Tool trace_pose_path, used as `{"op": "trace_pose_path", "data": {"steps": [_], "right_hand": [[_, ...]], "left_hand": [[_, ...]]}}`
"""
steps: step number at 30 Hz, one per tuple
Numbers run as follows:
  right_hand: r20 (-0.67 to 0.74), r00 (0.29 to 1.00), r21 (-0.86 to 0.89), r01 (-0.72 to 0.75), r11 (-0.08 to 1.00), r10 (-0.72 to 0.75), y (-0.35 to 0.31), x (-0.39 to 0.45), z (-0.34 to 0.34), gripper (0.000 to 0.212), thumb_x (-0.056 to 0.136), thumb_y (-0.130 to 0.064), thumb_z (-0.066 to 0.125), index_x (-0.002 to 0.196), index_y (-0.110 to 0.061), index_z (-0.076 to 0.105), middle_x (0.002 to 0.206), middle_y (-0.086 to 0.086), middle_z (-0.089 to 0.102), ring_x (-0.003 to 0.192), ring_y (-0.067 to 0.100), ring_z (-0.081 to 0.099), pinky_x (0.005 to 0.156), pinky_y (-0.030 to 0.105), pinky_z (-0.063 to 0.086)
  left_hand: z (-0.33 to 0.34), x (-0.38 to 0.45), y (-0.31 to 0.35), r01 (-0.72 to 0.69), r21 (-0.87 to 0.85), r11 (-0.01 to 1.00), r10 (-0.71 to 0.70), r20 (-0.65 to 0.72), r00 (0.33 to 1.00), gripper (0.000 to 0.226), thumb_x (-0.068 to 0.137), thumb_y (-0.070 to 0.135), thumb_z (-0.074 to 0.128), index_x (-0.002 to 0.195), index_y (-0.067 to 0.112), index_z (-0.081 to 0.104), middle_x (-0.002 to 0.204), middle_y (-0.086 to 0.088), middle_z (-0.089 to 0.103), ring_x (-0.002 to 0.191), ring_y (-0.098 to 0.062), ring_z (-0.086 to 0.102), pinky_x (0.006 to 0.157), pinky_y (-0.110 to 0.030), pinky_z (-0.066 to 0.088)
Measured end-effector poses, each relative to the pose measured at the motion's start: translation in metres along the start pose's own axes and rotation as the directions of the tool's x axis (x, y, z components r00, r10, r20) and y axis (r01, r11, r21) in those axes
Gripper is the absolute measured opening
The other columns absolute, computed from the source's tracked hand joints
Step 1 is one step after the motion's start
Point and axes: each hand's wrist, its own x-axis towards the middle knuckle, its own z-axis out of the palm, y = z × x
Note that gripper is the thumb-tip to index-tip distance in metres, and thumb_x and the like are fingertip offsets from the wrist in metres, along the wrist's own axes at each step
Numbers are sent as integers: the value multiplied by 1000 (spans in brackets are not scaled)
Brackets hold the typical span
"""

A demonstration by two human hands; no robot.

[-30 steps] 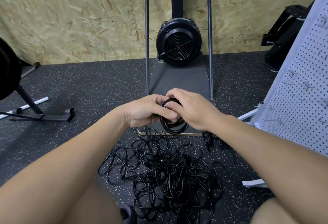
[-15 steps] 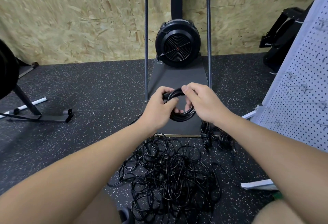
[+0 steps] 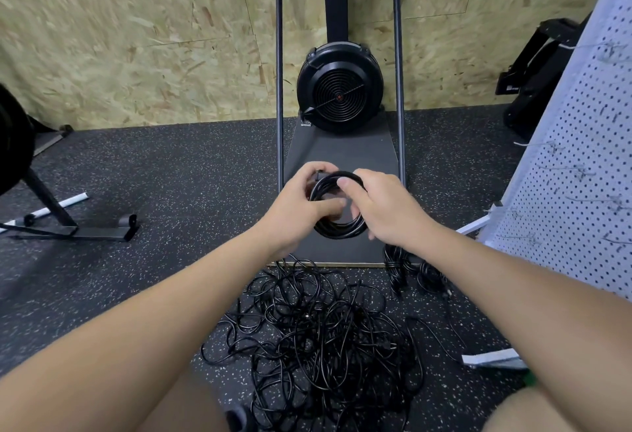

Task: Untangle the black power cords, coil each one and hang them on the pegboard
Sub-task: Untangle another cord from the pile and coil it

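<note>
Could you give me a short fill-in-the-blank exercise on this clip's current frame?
1. Both hands, left hand and right hand, hold one ____ cord.
2. The tangled pile lies on the ____.
3. The pegboard stands on the person's ____ side.
4. The pegboard's color is ____.

Missing words: coiled; floor; right; white

Your left hand and right hand cover both sides of the coiled cord, so you cannot see its plug ends. The pegboard runs off the right edge.
</note>
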Motion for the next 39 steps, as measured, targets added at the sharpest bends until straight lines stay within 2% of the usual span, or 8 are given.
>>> {"op": "trace_pose_path", "data": {"steps": [3, 10, 14, 22, 27, 33, 36, 39], "right_hand": [[-6, 1000, 2, -9, 1000, 9, 1, -2, 5, 40, 115, -47, 46, 94, -17, 61, 79, 2, 72, 44, 25, 66, 40, 43, 54], [88, 996, -11, 11, 1000, -10, 6, 3, 0, 28, 107, -48, 60, 92, -25, 69, 83, -9, 75, 67, 12, 70, 65, 38, 55], [162, 985, -6, 55, 998, -53, 7, 4, -4, 20, 102, -43, 69, 121, -36, 65, 90, -13, 76, 77, 3, 66, 72, 33, 50], [150, 984, -109, 112, 988, -95, 8, 6, -2, 33, 115, -32, 48, 148, -34, 54, 88, -6, 71, 61, 8, 59, 60, 33, 46], [109, 991, -117, 91, 989, -78, 14, 4, -4, 36, 116, -28, 47, 151, -31, 54, 93, -9, 71, 87, 15, 69, 80, 42, 56], [183, 982, 25, 53, 998, -57, 11, 3, -13, 22, 112, -39, 55, 127, -30, 69, 90, -1, 70, 67, 17, 72, 58, 41, 62], [175, 984, -36, 31, 999, -25, 15, 9, -22, 47, 96, -71, 60, 98, -26, 74, 81, -2, 73, 68, 16, 68, 74, 46, 59], [193, 981, -16, 5, 1000, -2, 16, 12, -29, 40, 102, -64, 63, 102, -25, 74, 91, 14, 76, 69, 18, 79, 76, 45, 58]], "left_hand": [[7, -5, -8, 24, -151, 988, -30, -37, 999, 40, 97, -10, 71, 130, 11, 61, 110, -24, 71, 89, -32, 70, 96, -60, 62], [-12, 5, 4, -15, 265, 964, 15, 0, 1000, 21, 100, 1, 70, 117, 8, 62, 63, -8, 65, 55, -25, 61, 65, -40, 55], [-14, 3, 7, -47, 378, 925, 15, 89, 996, 24, 95, -3, 66, 113, 11, 59, 62, -8, 66, 54, -26, 62, 61, -36, 52], [1, 0, 3, 158, -260, 952, -132, 116, 984, 50, 77, -8, 58, 124, 6, 57, 94, -16, 67, 62, -21, 50, 61, -35, 50], [9, -3, -10, 110, -305, 946, -82, 103, 991, 39, 101, -8, 65, 138, 0, 55, 110, -24, 68, 69, -23, 59, 92, -53, 63], [3, 4, -7, 98, -268, 958, -78, 86, 993, 19, 105, -3, 62, 123, -1, 57, 90, -12, 62, 57, -14, 37, 59, -29, 44], [2, 6, -5, 144, -257, 956, -121, 101, 987, 21, 104, -2, 61, 120, 10, 57, 77, -3, 53, 57, -14, 29, 57, -28, 39], [2, 7, -7, 166, -237, 957, -148, 91, 985, 21, 103, -2, 60, 118, 12, 57, 75, -2, 47, 56, -12, 30, 55, -27, 37]]}}
